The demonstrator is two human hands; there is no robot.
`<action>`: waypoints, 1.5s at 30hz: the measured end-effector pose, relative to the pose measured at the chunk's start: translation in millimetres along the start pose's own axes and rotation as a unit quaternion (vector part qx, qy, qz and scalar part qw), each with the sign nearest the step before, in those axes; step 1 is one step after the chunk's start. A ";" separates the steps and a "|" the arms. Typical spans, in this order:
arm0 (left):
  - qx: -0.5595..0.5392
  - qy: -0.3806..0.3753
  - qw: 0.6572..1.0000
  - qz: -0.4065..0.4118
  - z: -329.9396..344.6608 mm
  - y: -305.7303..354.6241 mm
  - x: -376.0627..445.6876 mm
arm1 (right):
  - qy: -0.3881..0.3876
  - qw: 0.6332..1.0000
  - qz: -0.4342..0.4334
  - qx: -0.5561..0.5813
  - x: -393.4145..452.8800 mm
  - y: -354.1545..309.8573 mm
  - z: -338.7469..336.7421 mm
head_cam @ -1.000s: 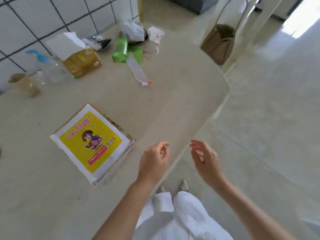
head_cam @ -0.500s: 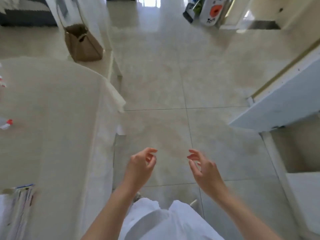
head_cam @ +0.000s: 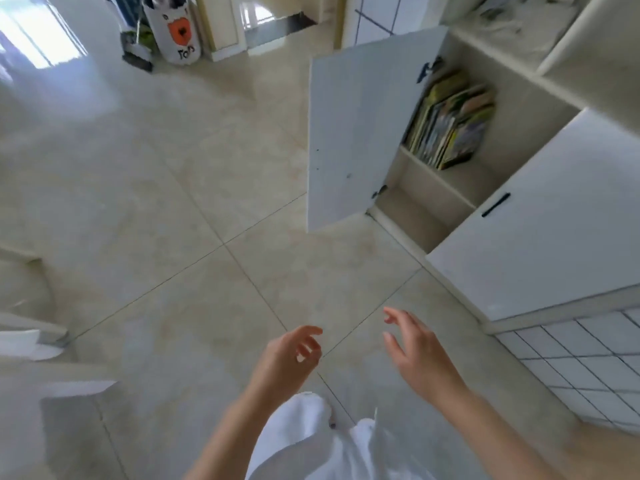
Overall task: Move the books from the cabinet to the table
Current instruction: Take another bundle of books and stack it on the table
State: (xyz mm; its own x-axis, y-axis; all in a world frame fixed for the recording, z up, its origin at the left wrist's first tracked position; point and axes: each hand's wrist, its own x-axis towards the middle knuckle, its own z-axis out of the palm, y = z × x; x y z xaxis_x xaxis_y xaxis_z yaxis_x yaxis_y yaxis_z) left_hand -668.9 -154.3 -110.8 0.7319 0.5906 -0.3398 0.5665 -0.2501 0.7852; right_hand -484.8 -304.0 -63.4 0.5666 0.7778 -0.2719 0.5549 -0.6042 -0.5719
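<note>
A row of colourful books [head_cam: 450, 123] stands leaning on the upper shelf of a white cabinet [head_cam: 540, 216] at the upper right, whose left door [head_cam: 360, 126] hangs wide open. My left hand [head_cam: 287, 362] and my right hand [head_cam: 415, 351] hover empty over the tiled floor at the bottom centre, fingers loosely curled, well short of the cabinet. The table's pale edge [head_cam: 31, 344] shows only at the far left. No book on the table is in view.
The cabinet's lower shelf [head_cam: 415, 216] holds nothing. Its right door [head_cam: 540, 237] is closed. A white bin with an orange face [head_cam: 176, 32] and a dustpan [head_cam: 136, 53] stand at the far wall. Tiled floor [head_cam: 207, 202] lies between me and the cabinet.
The view has swung right, from the table with the yellow book, across the floor, to the open cabinet. Both hands stay empty in front of me.
</note>
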 end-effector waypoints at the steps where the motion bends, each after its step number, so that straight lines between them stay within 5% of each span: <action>1: 0.010 -0.020 1.000 0.008 4.1 12.5 16.7 | 0.008 1.000 0.014 0.007 7.1 9.7 -9.7; 23: 0.129 -0.155 0.975 0.097 38.6 223.7 439.4 | 0.148 0.955 0.207 0.152 295.2 108.3 -215.0; 37: 0.043 -0.088 0.993 0.066 122.1 286.3 617.0 | 0.093 0.950 0.240 0.177 484.2 213.5 -283.5; 45: -0.012 -0.058 0.996 0.074 184.1 279.8 707.4 | 0.149 0.930 0.267 0.205 604.8 261.5 -294.6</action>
State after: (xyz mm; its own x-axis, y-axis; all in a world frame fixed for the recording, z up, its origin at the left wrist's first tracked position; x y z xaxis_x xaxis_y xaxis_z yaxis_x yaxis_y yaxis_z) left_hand 77.1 52.2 -226.8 0.8463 0.4561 -0.2752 0.4408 -0.3095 0.8425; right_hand 182.4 -42.5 -149.4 0.8721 0.2661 -0.4107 -0.0984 -0.7268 -0.6798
